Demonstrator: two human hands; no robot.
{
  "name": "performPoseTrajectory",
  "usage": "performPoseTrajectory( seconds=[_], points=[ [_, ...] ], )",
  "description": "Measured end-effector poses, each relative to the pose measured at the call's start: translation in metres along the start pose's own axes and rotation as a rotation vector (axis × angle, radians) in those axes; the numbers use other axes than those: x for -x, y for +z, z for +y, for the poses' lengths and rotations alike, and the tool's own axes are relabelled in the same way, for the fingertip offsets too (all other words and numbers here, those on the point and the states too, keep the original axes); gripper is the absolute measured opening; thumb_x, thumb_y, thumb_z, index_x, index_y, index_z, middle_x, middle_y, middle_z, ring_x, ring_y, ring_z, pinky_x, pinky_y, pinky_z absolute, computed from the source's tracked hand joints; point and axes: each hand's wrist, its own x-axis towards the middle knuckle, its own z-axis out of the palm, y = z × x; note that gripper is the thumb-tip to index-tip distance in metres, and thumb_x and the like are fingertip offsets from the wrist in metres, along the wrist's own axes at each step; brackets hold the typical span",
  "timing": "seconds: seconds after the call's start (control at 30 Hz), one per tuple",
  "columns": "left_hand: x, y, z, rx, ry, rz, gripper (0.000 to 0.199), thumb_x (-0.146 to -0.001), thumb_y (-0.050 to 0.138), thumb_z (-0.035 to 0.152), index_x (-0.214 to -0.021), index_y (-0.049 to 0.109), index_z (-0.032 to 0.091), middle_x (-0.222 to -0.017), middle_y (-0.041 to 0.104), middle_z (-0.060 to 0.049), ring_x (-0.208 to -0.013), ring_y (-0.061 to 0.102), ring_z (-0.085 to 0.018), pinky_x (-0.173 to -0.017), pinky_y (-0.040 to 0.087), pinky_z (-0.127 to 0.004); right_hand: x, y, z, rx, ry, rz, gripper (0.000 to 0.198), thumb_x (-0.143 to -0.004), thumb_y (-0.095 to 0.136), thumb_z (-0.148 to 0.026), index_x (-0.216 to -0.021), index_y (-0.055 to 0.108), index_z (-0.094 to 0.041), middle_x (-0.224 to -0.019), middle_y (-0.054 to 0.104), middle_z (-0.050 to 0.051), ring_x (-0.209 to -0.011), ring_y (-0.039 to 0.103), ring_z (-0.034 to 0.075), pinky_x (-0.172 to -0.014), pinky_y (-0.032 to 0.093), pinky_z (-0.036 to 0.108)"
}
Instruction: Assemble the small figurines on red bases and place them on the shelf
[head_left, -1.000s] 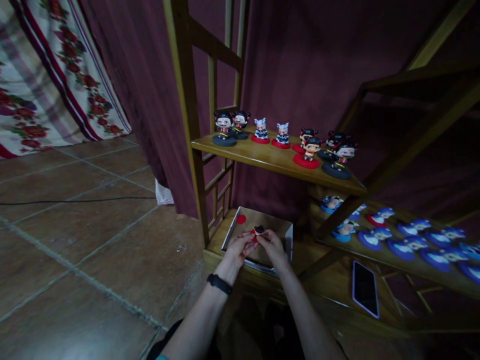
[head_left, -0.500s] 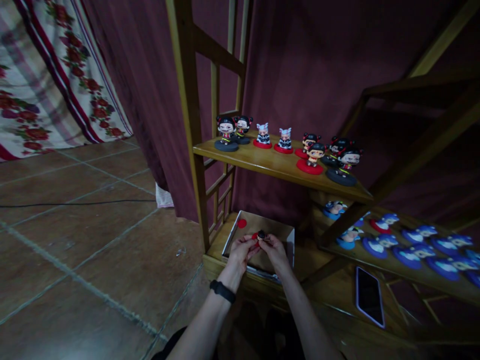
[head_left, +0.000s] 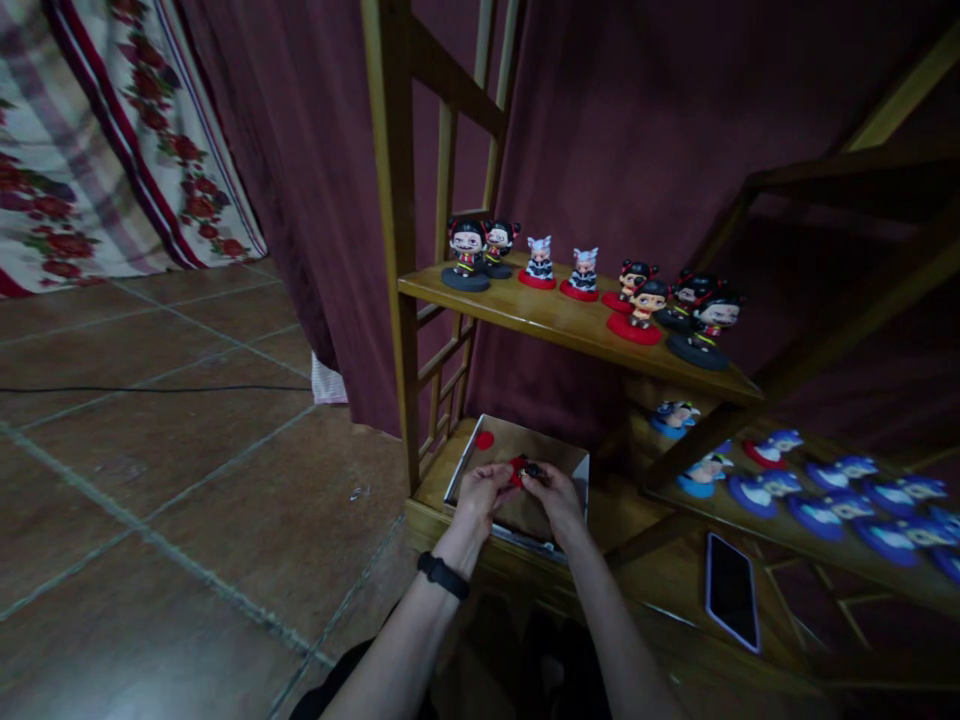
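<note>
Over an open shallow box [head_left: 551, 441], both of my hands hold one small figurine [head_left: 531, 471] with black hair. The fingers of my left hand [head_left: 482, 492] are closed around its red base [head_left: 516, 472]. My right hand [head_left: 556, 497] pinches the dark-haired figure from the other side. Fingers cover much of it, so I cannot tell whether figure and base are joined. A loose red disc [head_left: 485, 440] lies in the box's far left corner.
Above the box, a wooden shelf [head_left: 525, 312] carries several figurines on black or red bases. Blue-based figurines [head_left: 765, 488] stand on a lower shelf at right. A phone [head_left: 732, 590] lies below them. A shelf post [head_left: 390, 250] rises left of the box.
The figurine has turned in my fingers, its dark head now tipping towards my right hand. Both hands stay over the box. The view has shifted slightly.
</note>
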Motion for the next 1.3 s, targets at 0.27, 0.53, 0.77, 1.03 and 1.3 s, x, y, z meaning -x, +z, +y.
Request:
performPoseTrajectory(
  seconds=[0.27, 0.53, 0.77, 1.03, 1.3],
  points=[
    [0.004, 0.001, -0.001, 0.052, 0.043, -0.004, 0.018, -0.059, 0.073, 0.020, -0.071, 0.066, 0.010, -0.064, 0.065, -0.005, -0.061, 0.060, -0.012, -0.068, 0.051, -0.029, -0.001, 0.000, 0.001, 0.006, -0.049, 0.013, 0.026, -0.057, 0.070, -0.028, -0.082, 0.064, -0.022, -0.085, 0.068, 0.000, -0.081, 0.059, 0.016, -0.082, 0.042, 0.033],
    [0.002, 0.000, -0.006, 0.089, 0.030, 0.029, 0.015, -0.061, 0.072, 0.017, -0.071, 0.065, 0.009, -0.066, 0.065, -0.005, -0.061, 0.060, -0.012, -0.067, 0.052, -0.028, 0.001, 0.003, 0.005, 0.011, -0.015, 0.044, 0.024, -0.060, 0.068, -0.031, -0.080, 0.064, -0.020, -0.081, 0.068, 0.001, -0.078, 0.059, 0.016, -0.078, 0.042, 0.032],
    [-0.002, -0.001, -0.011, 0.121, -0.023, 0.065, 0.009, -0.065, 0.068, 0.012, -0.073, 0.063, 0.009, -0.067, 0.066, -0.006, -0.061, 0.061, -0.012, -0.066, 0.053, -0.027, 0.003, 0.007, 0.005, 0.000, 0.002, 0.073, 0.018, -0.060, 0.067, -0.032, -0.073, 0.064, -0.020, -0.076, 0.068, 0.000, -0.074, 0.059, 0.015, -0.076, 0.042, 0.030],
    [-0.007, 0.000, -0.008, 0.033, -0.098, 0.033, 0.012, -0.065, 0.067, 0.014, -0.076, 0.063, 0.009, -0.063, 0.066, -0.007, -0.057, 0.062, -0.012, -0.063, 0.052, -0.025, 0.000, 0.009, 0.006, 0.022, 0.020, 0.097, 0.016, -0.057, 0.068, -0.031, -0.067, 0.063, -0.019, -0.073, 0.066, 0.000, -0.071, 0.058, 0.015, -0.072, 0.042, 0.029],
    [-0.009, 0.001, -0.002, -0.056, -0.078, 0.059, 0.017, -0.061, 0.070, 0.012, -0.076, 0.062, 0.011, -0.065, 0.066, -0.005, -0.053, 0.061, -0.010, -0.060, 0.052, -0.021, 0.003, 0.010, 0.000, -0.002, 0.014, 0.039, 0.019, -0.059, 0.067, -0.034, -0.069, 0.063, -0.019, -0.072, 0.065, 0.000, -0.068, 0.057, 0.014, -0.071, 0.043, 0.029]
  ],
)
